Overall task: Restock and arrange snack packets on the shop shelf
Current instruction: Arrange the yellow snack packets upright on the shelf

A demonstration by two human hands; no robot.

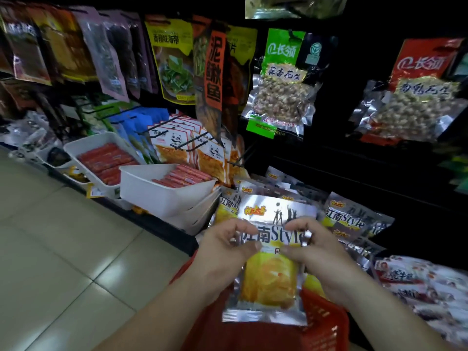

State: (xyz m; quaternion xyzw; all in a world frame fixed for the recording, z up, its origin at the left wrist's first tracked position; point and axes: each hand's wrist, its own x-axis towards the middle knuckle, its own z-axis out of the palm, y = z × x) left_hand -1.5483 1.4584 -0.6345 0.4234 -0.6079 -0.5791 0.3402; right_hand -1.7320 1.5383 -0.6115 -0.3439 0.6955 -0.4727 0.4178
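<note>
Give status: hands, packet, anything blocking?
Left hand and right hand pinch the packet by its sides. Held over the basket, not yet shelved. Shelf packets just behind; nothing seen in between.

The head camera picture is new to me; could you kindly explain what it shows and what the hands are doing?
There is no machine: one camera worn on a person's head looks down at their two bare hands. The left hand and right hand pinch a silver and yellow snack packet by its sides, above a red basket. Beyond it, matching packets lie in a pile. To the left stand white tubs of red sausage sticks, and peanut bags hang on pegs above.
</note>
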